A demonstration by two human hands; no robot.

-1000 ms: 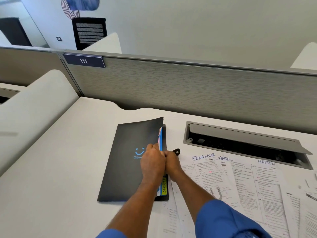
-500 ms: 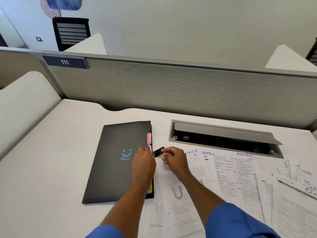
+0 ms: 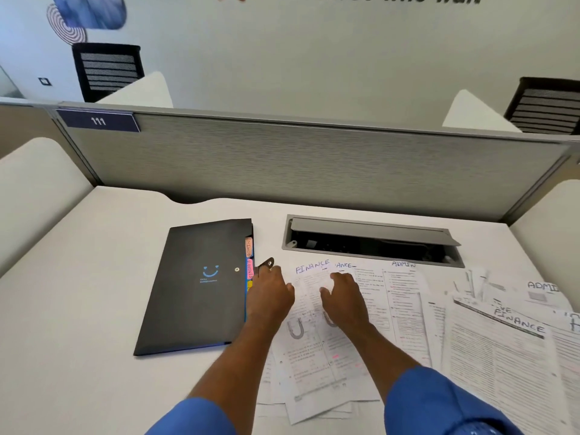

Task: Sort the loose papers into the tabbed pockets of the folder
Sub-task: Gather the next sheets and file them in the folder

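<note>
Matte black folder [image 3: 194, 287], pastel tabs [image 3: 249, 248], thin printed papers [image 3: 405, 309]

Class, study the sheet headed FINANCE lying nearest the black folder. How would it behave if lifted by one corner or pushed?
Probably floppy: the FINANCE sheet looks like one thin page, so a lifted corner would likely droop. Likely light and slippery: it lies overlapping other loose papers, so a push may slide it or drag neighbours along.

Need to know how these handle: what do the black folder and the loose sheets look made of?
Black folder: looks like thin plastic, matte with faint sheen, stiff flat cover; could be coated card. Loose sheets: plain white paper, matte, thin, overlapping, with printed text.
</note>
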